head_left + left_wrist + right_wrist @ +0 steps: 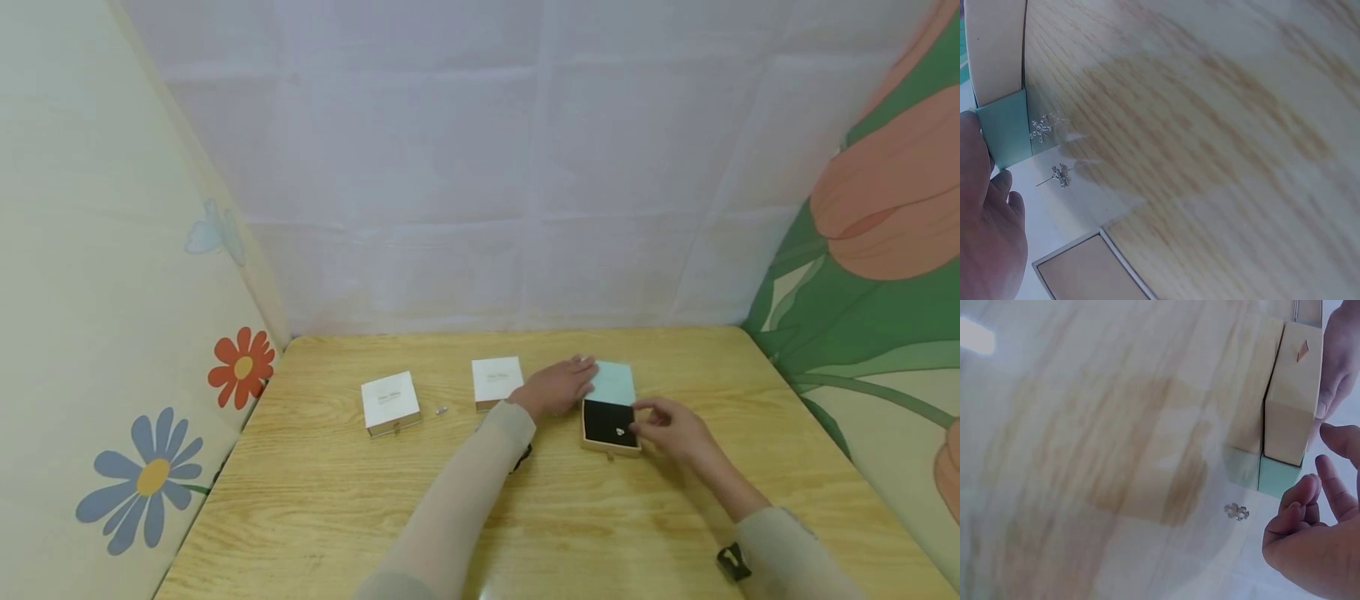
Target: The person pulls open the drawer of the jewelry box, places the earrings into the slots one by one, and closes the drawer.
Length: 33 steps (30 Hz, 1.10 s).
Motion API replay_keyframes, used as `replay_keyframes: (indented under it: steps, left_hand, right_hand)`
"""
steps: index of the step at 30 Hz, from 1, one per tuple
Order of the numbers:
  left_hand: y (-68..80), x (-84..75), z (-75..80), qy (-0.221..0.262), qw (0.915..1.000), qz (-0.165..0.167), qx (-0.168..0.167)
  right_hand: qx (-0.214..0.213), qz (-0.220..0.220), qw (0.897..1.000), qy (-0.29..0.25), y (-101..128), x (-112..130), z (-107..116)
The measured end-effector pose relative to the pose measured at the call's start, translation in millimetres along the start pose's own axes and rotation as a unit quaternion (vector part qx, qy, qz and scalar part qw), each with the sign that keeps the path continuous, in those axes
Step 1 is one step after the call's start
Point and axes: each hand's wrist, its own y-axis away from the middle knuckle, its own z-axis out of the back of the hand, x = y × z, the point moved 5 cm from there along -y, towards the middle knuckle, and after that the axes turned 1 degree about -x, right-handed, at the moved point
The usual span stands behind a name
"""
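My left hand [558,389] lies at the left edge of a teal jewelry box sleeve [613,382], its fingers extended against it. A drawer [611,447] with a black lining is pulled out of the sleeve toward me. Inside, a small silver piece of jewelry [620,432] sits near the right side. My right hand [678,429] is at the drawer's right edge, thumb and forefinger apart, the other fingers bent. Beside the box in the left wrist view are silver flower-shaped stud earrings [1060,175]. Another silver flower-shaped piece [1237,512] lies near my right fingers.
Two white boxes with printed lids stand left of my hands, one farther left [391,402] and one near my left hand [497,380]. Between them lies a small silver piece [441,410]. The wood-grain table [330,500] meets a white cloth backdrop [420,167].
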Motion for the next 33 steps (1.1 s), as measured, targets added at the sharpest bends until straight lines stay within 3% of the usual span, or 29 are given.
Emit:
replay_keyframes:
  steps: [7,19,33]
  left_hand:
    - [-0.4,0.4,-2.6,-0.007,0.9999,0.004,0.011]
    - [2.9,-2.1,1.8,-0.006,1.0,0.004,0.006]
    - [-0.8,0.2,-2.2,-0.009,0.9999,0.007,0.011]
  right_hand:
    - [-0.017,0.011,1.0,-0.004,0.4,-4.4,13.4]
    - [-0.019,-0.035,0.999,-0.022,2.6,-27.1,32.2]
    - [-0.023,-0.046,0.999,-0.016,0.8,-47.1,41.3]
